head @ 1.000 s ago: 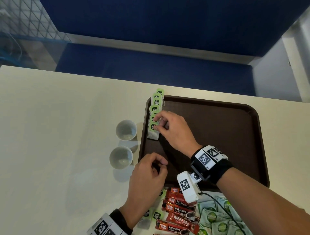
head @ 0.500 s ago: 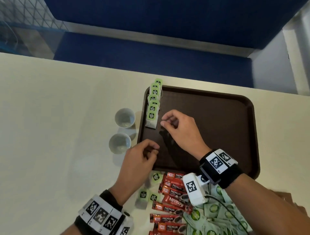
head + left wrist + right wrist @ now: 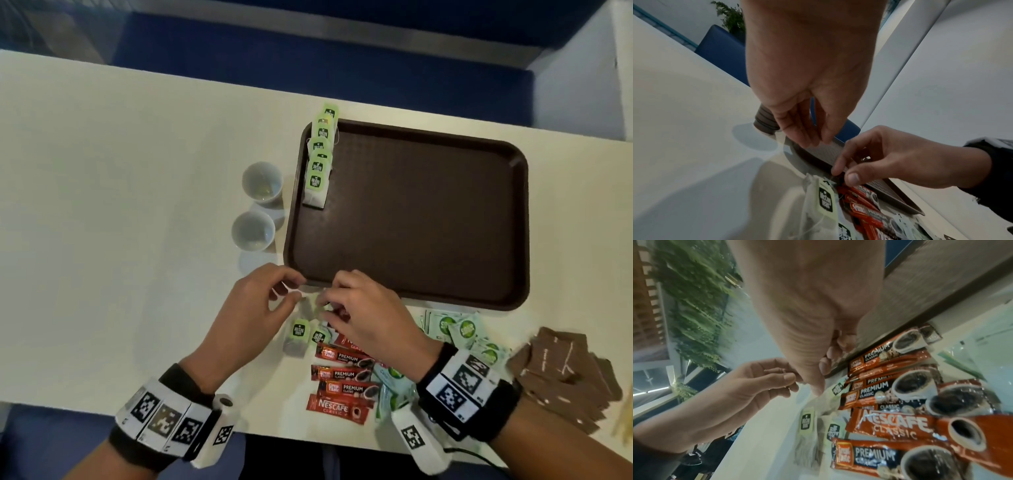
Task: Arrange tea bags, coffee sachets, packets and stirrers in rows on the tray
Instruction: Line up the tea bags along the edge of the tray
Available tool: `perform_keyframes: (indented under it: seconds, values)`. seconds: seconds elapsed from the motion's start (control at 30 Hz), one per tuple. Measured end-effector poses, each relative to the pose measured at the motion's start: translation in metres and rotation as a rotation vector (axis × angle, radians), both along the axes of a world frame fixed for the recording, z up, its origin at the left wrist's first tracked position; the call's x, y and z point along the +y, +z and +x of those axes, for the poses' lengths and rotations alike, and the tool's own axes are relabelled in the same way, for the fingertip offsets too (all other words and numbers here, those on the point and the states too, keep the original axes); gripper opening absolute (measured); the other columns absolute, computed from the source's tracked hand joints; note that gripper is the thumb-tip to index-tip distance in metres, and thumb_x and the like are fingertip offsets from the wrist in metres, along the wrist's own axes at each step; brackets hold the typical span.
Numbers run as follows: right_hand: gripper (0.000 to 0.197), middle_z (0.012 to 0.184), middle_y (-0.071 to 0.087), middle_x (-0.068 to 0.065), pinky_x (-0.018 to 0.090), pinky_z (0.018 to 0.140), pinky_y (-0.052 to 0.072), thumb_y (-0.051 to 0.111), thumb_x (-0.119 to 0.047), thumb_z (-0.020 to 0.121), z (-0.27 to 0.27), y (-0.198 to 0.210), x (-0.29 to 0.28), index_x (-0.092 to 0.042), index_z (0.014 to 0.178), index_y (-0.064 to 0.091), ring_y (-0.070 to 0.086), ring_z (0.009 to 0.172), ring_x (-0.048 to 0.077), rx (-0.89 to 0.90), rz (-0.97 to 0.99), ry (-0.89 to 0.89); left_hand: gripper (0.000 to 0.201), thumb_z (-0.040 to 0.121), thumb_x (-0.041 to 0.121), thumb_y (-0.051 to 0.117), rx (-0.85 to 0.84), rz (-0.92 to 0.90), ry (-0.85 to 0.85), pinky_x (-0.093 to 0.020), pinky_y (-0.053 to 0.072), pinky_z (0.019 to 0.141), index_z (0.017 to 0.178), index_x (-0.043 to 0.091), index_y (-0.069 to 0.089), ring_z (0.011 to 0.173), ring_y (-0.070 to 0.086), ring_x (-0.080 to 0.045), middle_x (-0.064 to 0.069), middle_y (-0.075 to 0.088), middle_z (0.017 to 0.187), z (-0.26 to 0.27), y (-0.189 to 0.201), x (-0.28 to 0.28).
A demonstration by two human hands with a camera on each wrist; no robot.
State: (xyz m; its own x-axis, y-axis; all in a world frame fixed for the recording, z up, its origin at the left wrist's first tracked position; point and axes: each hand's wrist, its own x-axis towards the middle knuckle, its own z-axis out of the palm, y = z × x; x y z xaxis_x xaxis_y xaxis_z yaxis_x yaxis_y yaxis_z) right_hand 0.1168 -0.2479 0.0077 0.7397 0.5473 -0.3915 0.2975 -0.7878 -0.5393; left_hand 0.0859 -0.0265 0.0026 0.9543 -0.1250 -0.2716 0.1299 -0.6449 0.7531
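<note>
A brown tray lies on the white table. Several green-tagged tea bags stand in a row along its left rim. Loose tea bags and red coffee sachets lie in front of the tray's near edge. My right hand is over this pile, its thumb and index finger pinching a tea bag that is mostly hidden under the fingers. My left hand hovers just left of it at the tray's near left corner. Its fingers hang loosely with nothing seen between them.
Two white cups stand left of the tray. Green packets and brown packets lie at the near right, with pale stirrers at the frame's right edge. The table's near edge runs just behind my wrists.
My right hand has left the tea bag row on the tray and come back to the loose pile. The left hand has drawn back from the tray's front edge to beside it.
</note>
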Motion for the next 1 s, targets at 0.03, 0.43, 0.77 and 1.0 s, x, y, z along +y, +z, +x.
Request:
perform_keyframes:
  seconds: [0.03,0.43,0.77,1.0]
  values:
    - [0.024,0.106,0.05,-0.017,0.028,0.078,0.048,0.066,-0.043,0.103,-0.002,-0.001,0.001,-0.034,0.123,0.073,0.046,0.106,0.007,-0.018,-0.009,0.011,0.02,0.098,0.023,0.078,0.035,0.023,-0.04,-0.011,0.047,0.079,0.114,0.032,0.072,0.095,0.063,-0.002,0.019,0.067,0.106,-0.003,-0.001,0.002]
    - [0.068,0.135,0.058,0.0,0.039,0.1,0.051,0.077,-0.041,0.094,-0.012,-0.009,0.017,-0.022,0.154,0.051,0.05,0.123,0.024,-0.137,-0.232,0.216,0.038,0.086,0.039,0.087,0.249,0.193,-0.158,-0.031,0.055,0.076,0.108,0.035,0.057,0.084,0.059,-0.008,0.017,0.06,0.094,-0.027,-0.016,0.005]
    - [0.032,0.122,0.053,-0.003,0.029,0.078,0.055,0.075,-0.034,0.096,-0.012,-0.012,0.025,-0.023,0.124,0.066,0.052,0.113,0.017,-0.143,-0.15,0.053,0.033,0.091,0.039,0.082,0.201,0.18,-0.14,-0.014,0.043,0.071,0.114,0.033,0.06,0.085,0.056,-0.006,0.02,0.047,0.101,-0.032,-0.018,-0.002]
    - [0.011,0.113,0.051,-0.012,0.027,0.081,0.051,0.063,-0.029,0.1,-0.012,-0.006,0.023,-0.03,0.106,0.054,0.043,0.108,0.011,-0.132,-0.059,-0.007,0.026,0.095,0.039,0.078,0.162,0.245,-0.104,-0.012,0.042,0.071,0.112,0.032,0.059,0.093,0.055,-0.01,0.017,0.046,0.111,-0.039,-0.023,-0.012]
